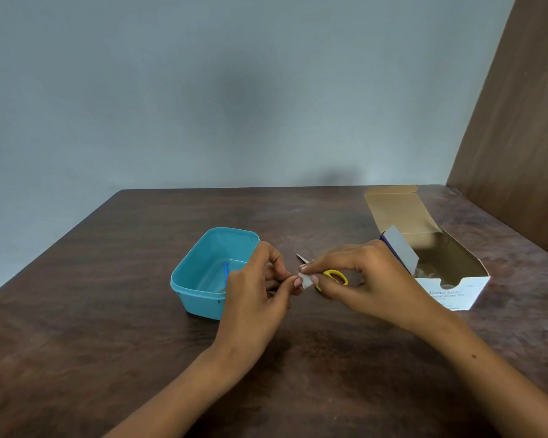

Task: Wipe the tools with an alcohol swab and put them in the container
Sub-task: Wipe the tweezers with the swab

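Observation:
My left hand (257,289) and my right hand (361,279) meet over the table's middle, and both pinch a small white alcohol swab (306,280) between their fingertips. Yellow-handled scissors (336,275) show through the gap between my right index finger and thumb, and the pointed blade tip pokes out past the index finger. Whether they rest on the table I cannot tell. The teal container (200,273) stands open just left of my left hand, with a thin blue tool (225,273) lying inside.
An open white cardboard box of alcohol swabs (450,292) lies at the right, flaps up, close behind my right hand. The dark wooden table (108,327) meets a grey wall at the back and a brown panel at the far right.

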`<state>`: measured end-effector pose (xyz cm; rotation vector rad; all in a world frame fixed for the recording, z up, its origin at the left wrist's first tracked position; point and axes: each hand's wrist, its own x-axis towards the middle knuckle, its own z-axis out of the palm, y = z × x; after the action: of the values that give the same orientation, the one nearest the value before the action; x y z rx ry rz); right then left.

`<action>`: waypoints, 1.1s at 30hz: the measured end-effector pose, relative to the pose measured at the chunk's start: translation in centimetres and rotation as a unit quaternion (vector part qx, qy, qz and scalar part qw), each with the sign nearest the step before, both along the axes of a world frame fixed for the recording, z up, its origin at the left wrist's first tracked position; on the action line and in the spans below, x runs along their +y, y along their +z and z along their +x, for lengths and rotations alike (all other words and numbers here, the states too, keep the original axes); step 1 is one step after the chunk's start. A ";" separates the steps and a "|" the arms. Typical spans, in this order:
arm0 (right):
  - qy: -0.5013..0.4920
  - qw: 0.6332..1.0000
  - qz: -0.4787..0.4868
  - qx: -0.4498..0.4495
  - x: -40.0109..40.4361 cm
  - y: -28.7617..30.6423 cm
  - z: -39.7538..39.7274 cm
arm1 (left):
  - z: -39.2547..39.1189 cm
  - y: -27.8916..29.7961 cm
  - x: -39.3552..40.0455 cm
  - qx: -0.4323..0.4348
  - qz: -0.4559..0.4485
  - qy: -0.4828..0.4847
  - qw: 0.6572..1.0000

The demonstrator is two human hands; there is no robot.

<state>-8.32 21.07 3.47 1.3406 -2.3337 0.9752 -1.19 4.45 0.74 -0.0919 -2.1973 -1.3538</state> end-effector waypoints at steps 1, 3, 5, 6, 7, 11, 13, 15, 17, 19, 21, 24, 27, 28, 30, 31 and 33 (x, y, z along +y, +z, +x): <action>-0.001 1.000 -0.007 -0.006 0.0 0.0 0.0 | 0.0 0.0 0.0 0.007 -0.016 0.004 1.000; -0.001 1.000 -0.008 -0.007 0.2 -0.1 -0.2 | 0.0 -0.1 0.0 0.013 -0.034 0.009 0.999; -0.005 1.000 0.010 0.011 0.3 -0.2 -0.4 | 0.0 -0.1 0.0 0.018 -0.037 0.006 0.999; -0.010 0.999 0.020 0.025 0.3 -0.3 -0.4 | 0.0 -0.2 0.0 0.021 -0.039 0.003 0.999; -0.015 0.999 0.027 0.038 0.2 -0.4 -0.5 | 0.0 -0.2 0.0 0.024 -0.041 0.001 0.999; -0.025 0.999 -0.017 0.028 0.2 -0.5 -0.7 | -0.1 -0.3 0.0 0.033 -0.050 0.003 0.998; -0.028 0.998 -0.057 0.023 0.4 -0.3 -0.8 | -0.1 -0.3 0.0 0.037 -0.061 0.009 0.997; -0.017 0.997 -0.066 0.021 0.5 -0.1 -1.0 | -0.1 -0.2 0.0 0.041 -0.069 0.009 0.997; 0.006 0.999 -0.026 0.036 0.4 -0.2 -1.0 | -0.1 -0.2 0.0 0.047 -0.079 0.004 0.996; 0.019 0.998 0.023 0.060 0.2 -0.6 -1.0 | 0.0 -0.2 0.1 0.053 -0.091 0.003 0.994; 0.005 0.996 0.042 0.073 0.3 -0.8 -1.2 | 0.0 -0.2 0.0 0.057 -0.096 0.005 0.994; -0.030 0.994 0.037 0.099 0.4 -0.7 -1.1 | -0.1 -0.1 -0.1 0.068 -0.097 0.007 0.993; -0.038 0.989 0.046 0.136 0.2 -0.7 -0.6 | 0.0 -0.1 0.0 0.078 -0.085 0.003 0.993; -0.045 0.987 0.049 0.144 0.0 -0.7 -0.5 | 0.0 -0.1 0.0 0.080 -0.080 0.003 0.994; -0.070 0.985 0.044 0.152 -0.1 -0.7 -0.4 | 0.0 -0.1 0.0 0.087 -0.074 0.005 0.993; -0.086 0.984 0.039 0.150 0.0 -0.7 -0.4 | -0.1 -0.1 -0.1 0.092 -0.076 0.008 0.993; -0.108 0.983 0.036 0.142 0.1 -0.6 -0.7 | -0.1 -0.2 -0.2 0.107 -0.092 0.011 0.990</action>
<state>-9.00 21.15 2.84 1.1367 -2.2530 0.5985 -1.31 4.25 0.56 -0.2689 -2.1291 -1.0724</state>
